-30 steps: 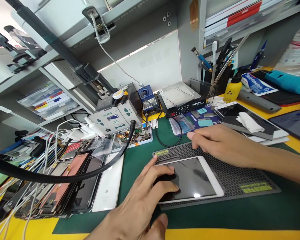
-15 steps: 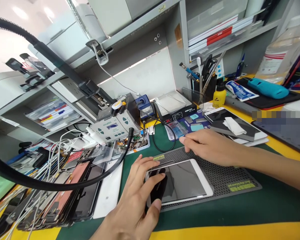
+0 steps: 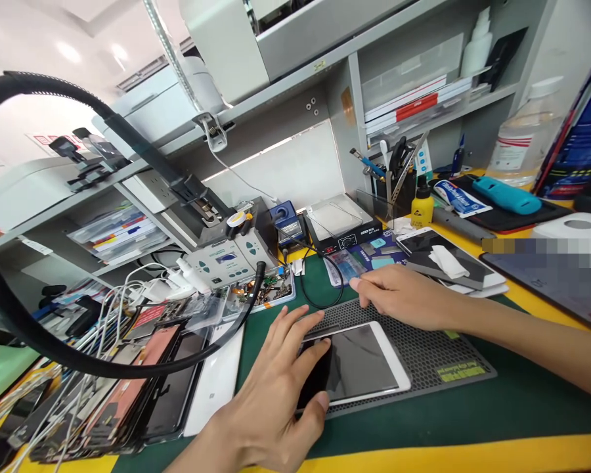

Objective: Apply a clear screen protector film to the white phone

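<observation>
My left fingers [image 3: 311, 359] spread wide over a white tablet [image 3: 367, 362], my right fingers [image 3: 373, 291] bunched narrow above the grey mat [image 3: 420, 347], hold unclear

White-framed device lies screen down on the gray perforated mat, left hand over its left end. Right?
No: the white-framed device lies screen up; the head view shows its dark glass facing upward. It is on the gray perforated mat, left hand over its left end.
</observation>
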Available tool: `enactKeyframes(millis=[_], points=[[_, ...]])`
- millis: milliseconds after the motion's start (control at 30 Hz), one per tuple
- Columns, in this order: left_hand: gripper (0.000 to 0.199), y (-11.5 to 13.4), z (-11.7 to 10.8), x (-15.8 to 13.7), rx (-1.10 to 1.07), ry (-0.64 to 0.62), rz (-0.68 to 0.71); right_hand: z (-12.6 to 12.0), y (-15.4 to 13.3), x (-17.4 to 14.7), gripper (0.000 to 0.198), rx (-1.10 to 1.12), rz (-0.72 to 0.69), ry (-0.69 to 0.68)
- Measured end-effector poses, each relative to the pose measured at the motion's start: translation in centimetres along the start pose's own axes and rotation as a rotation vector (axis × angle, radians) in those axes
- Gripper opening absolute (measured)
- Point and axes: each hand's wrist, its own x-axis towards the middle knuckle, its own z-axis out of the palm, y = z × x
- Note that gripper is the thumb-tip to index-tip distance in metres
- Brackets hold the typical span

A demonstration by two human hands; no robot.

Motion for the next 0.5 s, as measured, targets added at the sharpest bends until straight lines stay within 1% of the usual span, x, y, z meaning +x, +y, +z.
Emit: enactKeyframes(millis=[200, 367, 500], points=[[0.071, 0.02, -0.22, 0.86, -0.036, -0.022, 0.064, -0.47, -0.75, -0.35, 0.046, 0.001, 0.018, -0.023], [0.071, -0.45, -0.30, 0.91, -0.042, -0.008, 0.088, -0.47, -0.89, -0.29, 0.046, -0.014, 0.015, -0.034], [0.067, -0.60, -0.43, 0.67, -0.059, 0.030, 0.161, -0.39, -0.90, -0.16, 0.045, -0.023, 0.038, -0.038]])
